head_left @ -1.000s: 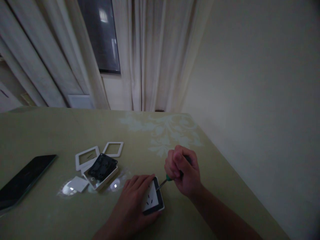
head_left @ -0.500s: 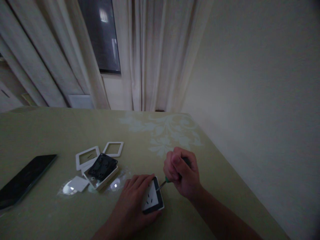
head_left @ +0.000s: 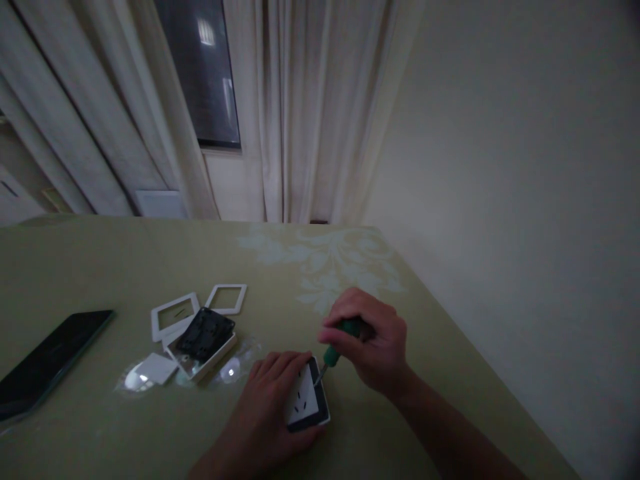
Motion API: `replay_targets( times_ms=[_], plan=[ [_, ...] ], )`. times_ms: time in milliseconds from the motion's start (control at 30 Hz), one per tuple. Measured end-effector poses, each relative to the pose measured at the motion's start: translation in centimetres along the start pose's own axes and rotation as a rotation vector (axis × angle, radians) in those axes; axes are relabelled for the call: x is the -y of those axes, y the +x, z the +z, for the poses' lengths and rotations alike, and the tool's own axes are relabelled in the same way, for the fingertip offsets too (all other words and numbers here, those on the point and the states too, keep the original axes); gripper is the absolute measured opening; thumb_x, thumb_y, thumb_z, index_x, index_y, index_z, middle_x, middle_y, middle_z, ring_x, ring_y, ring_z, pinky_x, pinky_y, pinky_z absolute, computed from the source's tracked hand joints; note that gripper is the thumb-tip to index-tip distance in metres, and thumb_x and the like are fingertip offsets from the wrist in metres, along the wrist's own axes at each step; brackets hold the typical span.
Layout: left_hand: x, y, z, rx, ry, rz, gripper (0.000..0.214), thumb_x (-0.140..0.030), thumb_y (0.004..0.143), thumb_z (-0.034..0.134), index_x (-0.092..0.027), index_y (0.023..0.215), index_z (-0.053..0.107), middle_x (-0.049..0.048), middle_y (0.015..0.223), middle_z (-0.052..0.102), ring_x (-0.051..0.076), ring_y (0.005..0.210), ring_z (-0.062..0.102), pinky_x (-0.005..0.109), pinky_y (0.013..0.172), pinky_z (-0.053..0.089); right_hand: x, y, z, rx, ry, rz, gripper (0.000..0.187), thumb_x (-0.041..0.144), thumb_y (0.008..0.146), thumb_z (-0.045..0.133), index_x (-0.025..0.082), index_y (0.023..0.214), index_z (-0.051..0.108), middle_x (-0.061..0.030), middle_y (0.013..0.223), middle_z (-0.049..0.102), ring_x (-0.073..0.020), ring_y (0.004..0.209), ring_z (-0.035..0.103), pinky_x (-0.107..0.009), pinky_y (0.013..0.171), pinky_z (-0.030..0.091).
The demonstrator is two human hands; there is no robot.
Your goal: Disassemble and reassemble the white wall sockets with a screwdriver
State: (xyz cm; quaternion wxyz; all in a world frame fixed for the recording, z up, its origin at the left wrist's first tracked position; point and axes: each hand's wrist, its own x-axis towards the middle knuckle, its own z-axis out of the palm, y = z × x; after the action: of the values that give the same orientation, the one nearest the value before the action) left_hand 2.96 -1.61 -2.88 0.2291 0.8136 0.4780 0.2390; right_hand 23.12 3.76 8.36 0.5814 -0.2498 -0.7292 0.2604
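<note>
Two grips serve us here: the left hand (head_left: 267, 403) clasps the socket (head_left: 309, 399) on the tabletop (head_left: 125, 263), while the right hand (head_left: 373, 341) now grips the screwdriver (head_left: 331, 357) with its wrist rolled over, no longer fist-up, suggesting we are twisting it.

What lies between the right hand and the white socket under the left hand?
The head view shows the screwdriver there: green handle and thin shaft run from the right hand down to the dark border of the socket.
</note>
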Motion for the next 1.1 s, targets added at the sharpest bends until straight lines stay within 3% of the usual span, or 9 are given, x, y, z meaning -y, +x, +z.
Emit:
replay_targets(
  times_ms=[167, 233, 367, 433, 567, 733, 867, 1000, 1100],
  plan=[
    [0.0, 0.0, 0.1, -0.033, 0.0, 0.02, 0.083, -0.039, 0.072, 0.093, -0.03, 0.148, 0.061, 0.0113, 0.145, 0.071, 0.042, 0.128, 0.066, 0.06, 0.109, 0.052, 0.4, 0.0, -1.0, 0.251, -0.047, 0.042, 0.043, 0.047, 0.112, 0.059, 0.031, 0.152, 0.057, -0.0053, 0.111, 0.081, -0.0197, 0.091, 0.075, -0.036, 0.085, 0.056],
    [0.0, 0.0, 0.0, -0.033, -0.011, 0.022, 0.082, -0.037, 0.072, 0.093, -0.031, 0.147, 0.061, 0.0103, 0.142, 0.072, 0.041, 0.126, 0.067, 0.059, 0.108, 0.053, 0.8, 0.1, -1.0, 0.322, -0.112, 0.041, 0.042, 0.052, 0.116, 0.047, 0.028, 0.149, 0.057, -0.0093, 0.12, 0.078, -0.023, 0.104, 0.073, -0.041, 0.094, 0.055],
    [-0.1, 0.0, -0.2, -0.03, -0.033, 0.026, 0.071, -0.038, 0.075, 0.091, -0.038, 0.141, 0.064, 0.0033, 0.132, 0.075, 0.038, 0.119, 0.068, 0.056, 0.102, 0.056, 1.6, 0.5, -0.9, 0.351, -0.297, -0.017, 0.034, 0.051, 0.102, 0.075, 0.023, 0.12, 0.07, -0.0074, 0.105, 0.07, -0.0227, 0.094, 0.067, -0.035, 0.084, 0.056],
    [-0.1, -0.1, -0.2, -0.043, -0.03, 0.03, 0.07, -0.039, 0.076, 0.09, -0.039, 0.141, 0.064, 0.0027, 0.13, 0.075, 0.038, 0.119, 0.068, 0.056, 0.102, 0.056, 2.1, 0.5, -1.1, 0.384, -0.314, -0.029, 0.035, 0.038, 0.103, 0.076, 0.025, 0.134, 0.067, -0.0063, 0.106, 0.07, -0.0207, 0.092, 0.068, -0.032, 0.081, 0.057],
    [0.0, 0.0, -0.2, -0.037, -0.011, 0.033, 0.068, -0.041, 0.077, 0.09, -0.033, 0.139, 0.064, 0.008, 0.133, 0.074, 0.039, 0.12, 0.067, 0.058, 0.103, 0.055, 3.0, 0.5, -1.7, 0.506, -0.278, -0.058, 0.054, 0.018, 0.104, 0.061, 0.025, 0.156, 0.05, -0.011, 0.137, 0.071, -0.0255, 0.125, 0.067, -0.042, 0.109, 0.053],
    [0.0, 0.1, -0.2, -0.044, -0.017, 0.032, 0.068, -0.041, 0.077, 0.088, -0.034, 0.14, 0.063, 0.0057, 0.135, 0.074, 0.041, 0.122, 0.068, 0.059, 0.104, 0.055, 3.3, 0.4, -2.0, 0.425, -0.324, -0.019, 0.039, 0.026, 0.104, 0.069, 0.028, 0.143, 0.067, -0.0068, 0.111, 0.071, -0.0214, 0.096, 0.069, -0.035, 0.086, 0.058],
    [0.0, 0.1, -0.2, -0.023, -0.022, 0.02, 0.074, -0.04, 0.077, 0.09, -0.03, 0.144, 0.061, 0.0117, 0.139, 0.073, 0.041, 0.125, 0.067, 0.059, 0.107, 0.052, 3.5, 0.4, -2.2, 0.506, -0.283, -0.003, 0.061, 0.018, 0.104, 0.053, 0.026, 0.164, 0.044, -0.0093, 0.124, 0.071, -0.0252, 0.113, 0.067, -0.043, 0.103, 0.055],
    [0.3, 0.0, 0.0, -0.043, -0.024, 0.038, 0.071, -0.039, 0.079, 0.09, -0.032, 0.144, 0.061, 0.0087, 0.14, 0.072, 0.039, 0.126, 0.066, 0.057, 0.108, 0.052, 3.6, 0.3, -2.2, 0.461, -0.454, 0.003, 0.046, 0.033, 0.104, 0.067, 0.022, 0.149, 0.059, -0.01, 0.114, 0.07, -0.0255, 0.1, 0.068, -0.04, 0.089, 0.058],
    [0.5, 0.0, 0.0, -0.045, -0.019, 0.03, 0.076, -0.037, 0.077, 0.091, -0.031, 0.145, 0.06, 0.0094, 0.14, 0.072, 0.039, 0.125, 0.065, 0.058, 0.108, 0.052, 3.7, 0.3, -2.1, 0.483, -0.46, 0.033, 0.043, 0.026, 0.109, 0.058, 0.023, 0.152, 0.055, -0.0075, 0.109, 0.069, -0.0217, 0.094, 0.067, -0.036, 0.086, 0.057]
  ],
)
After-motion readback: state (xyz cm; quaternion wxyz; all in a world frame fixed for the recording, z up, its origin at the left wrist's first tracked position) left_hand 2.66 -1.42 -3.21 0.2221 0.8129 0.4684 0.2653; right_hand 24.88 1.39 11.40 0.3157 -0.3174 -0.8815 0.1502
